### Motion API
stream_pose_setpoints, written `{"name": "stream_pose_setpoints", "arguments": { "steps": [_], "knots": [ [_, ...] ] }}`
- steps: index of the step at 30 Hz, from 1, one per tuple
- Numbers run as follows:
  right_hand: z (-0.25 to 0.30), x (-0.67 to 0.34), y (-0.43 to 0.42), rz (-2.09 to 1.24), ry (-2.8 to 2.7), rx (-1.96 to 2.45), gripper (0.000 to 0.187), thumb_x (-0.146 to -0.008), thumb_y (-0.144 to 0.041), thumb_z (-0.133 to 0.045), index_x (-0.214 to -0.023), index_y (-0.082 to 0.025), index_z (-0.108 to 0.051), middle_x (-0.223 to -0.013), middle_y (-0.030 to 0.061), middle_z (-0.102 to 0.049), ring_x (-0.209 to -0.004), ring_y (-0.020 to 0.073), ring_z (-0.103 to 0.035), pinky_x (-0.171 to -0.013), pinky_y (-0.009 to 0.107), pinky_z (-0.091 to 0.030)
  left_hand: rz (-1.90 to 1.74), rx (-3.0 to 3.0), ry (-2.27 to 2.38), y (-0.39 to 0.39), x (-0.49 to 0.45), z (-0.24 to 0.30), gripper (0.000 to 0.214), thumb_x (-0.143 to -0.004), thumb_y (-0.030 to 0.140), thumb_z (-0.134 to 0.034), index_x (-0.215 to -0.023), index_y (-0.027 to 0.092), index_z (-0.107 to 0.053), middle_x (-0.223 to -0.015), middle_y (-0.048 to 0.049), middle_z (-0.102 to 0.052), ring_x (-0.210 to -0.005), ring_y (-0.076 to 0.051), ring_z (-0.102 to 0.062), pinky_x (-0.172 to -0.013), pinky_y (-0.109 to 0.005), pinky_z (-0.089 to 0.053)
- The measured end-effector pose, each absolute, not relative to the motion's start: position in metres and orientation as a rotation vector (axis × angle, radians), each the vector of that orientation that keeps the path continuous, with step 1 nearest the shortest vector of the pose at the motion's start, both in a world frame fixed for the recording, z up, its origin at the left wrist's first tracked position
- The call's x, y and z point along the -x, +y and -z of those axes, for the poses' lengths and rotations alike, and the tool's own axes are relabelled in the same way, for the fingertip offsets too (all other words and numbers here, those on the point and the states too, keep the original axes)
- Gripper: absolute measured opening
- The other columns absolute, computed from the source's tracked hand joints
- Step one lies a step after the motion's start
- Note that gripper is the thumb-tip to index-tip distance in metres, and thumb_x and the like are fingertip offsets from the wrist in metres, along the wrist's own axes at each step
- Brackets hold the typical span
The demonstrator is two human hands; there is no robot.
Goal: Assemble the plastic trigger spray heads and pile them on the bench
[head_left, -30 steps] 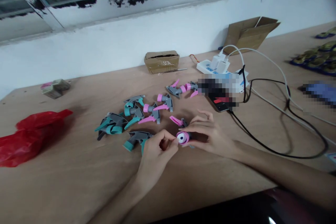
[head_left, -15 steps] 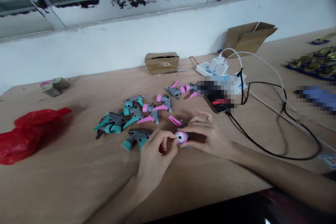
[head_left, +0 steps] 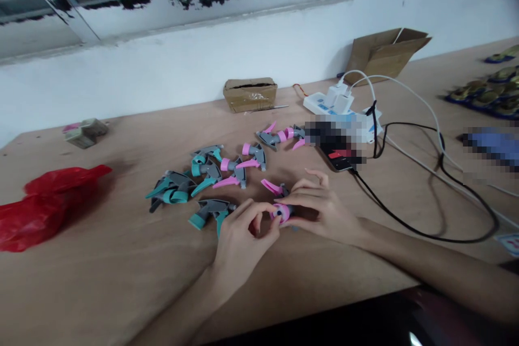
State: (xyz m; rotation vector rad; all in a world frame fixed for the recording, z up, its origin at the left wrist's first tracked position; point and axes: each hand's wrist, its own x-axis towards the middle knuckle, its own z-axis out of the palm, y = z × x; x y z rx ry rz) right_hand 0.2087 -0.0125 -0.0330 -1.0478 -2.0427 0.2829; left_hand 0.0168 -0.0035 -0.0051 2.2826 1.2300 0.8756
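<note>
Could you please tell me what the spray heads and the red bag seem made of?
Spray heads: probably hard plastic, smooth, given their crisp shapes and even colouring.
Red bag: likely thin plastic film, slightly shiny, given its highlights and crumpled folds.

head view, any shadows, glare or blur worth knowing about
In the head view, a soft shadow lies beside the red bag; tape on the small cardboard box glints; also in the head view, gold-and-blue items at the right edge blur, pixelation covers part of the phone, and the pink collar shows little fine detail.
</note>
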Motion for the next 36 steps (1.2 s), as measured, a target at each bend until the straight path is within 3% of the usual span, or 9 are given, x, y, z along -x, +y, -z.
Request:
{"name": "stream_pose_setpoints", "arguments": {
  "steps": [14, 20, 27, 36],
  "knots": [
    [0.039, -0.206, -0.016, -0.133, -2.069, 1.06, 0.025, -0.082, -0.036, -0.06, -0.103, -0.022, -0.061, -0.08, -0.0016, -0.068, -0.082, 0.0136, -0.059, -0.1, 0.04, -0.02, -0.735, -2.209, 1.302, -0.001, -0.017, 0.007, 0.005, -0.075, 0.018, -0.06, -0.076, 0.019, -0.065, -0.055, 0.0059, -0.04, -0.05, -0.008, -0.04, -0.051, -0.021, -0.032],
    [0.035, -0.204, -0.016, -0.139, -2.065, 1.065, 0.025, -0.081, -0.036, -0.061, -0.102, -0.022, -0.061, -0.079, -0.0018, -0.067, -0.081, 0.014, -0.059, -0.099, 0.04, -0.022, -0.859, -2.147, 1.161, -0.003, -0.018, 0.01, 0.009, -0.077, 0.012, -0.056, -0.079, 0.018, -0.062, -0.06, 0.0049, -0.039, -0.055, -0.009, -0.04, -0.053, -0.02, -0.032],
    [0.033, -0.203, -0.013, -0.135, -2.047, 1.105, 0.023, -0.081, -0.038, -0.061, -0.097, -0.022, -0.062, -0.079, -0.0021, -0.068, -0.082, 0.0139, -0.059, -0.099, 0.04, -0.021, -0.873, -2.206, 1.114, -0.004, -0.015, 0.014, 0.009, -0.083, 0.016, -0.054, -0.083, 0.019, -0.062, -0.061, 0.0044, -0.038, -0.056, -0.01, -0.041, -0.053, -0.021, -0.033],
    [0.029, -0.202, 0.007, -0.011, -2.159, 1.142, 0.022, -0.08, -0.032, -0.061, -0.099, -0.021, -0.062, -0.088, -0.0004, -0.069, -0.09, 0.0161, -0.058, -0.103, 0.042, -0.016, -1.175, -2.219, 0.95, -0.013, -0.013, 0.014, 0.012, -0.083, 0.01, -0.053, -0.088, 0.019, -0.06, -0.058, 0.0057, -0.039, -0.054, -0.008, -0.042, -0.053, -0.019, -0.035]
  ]
}}
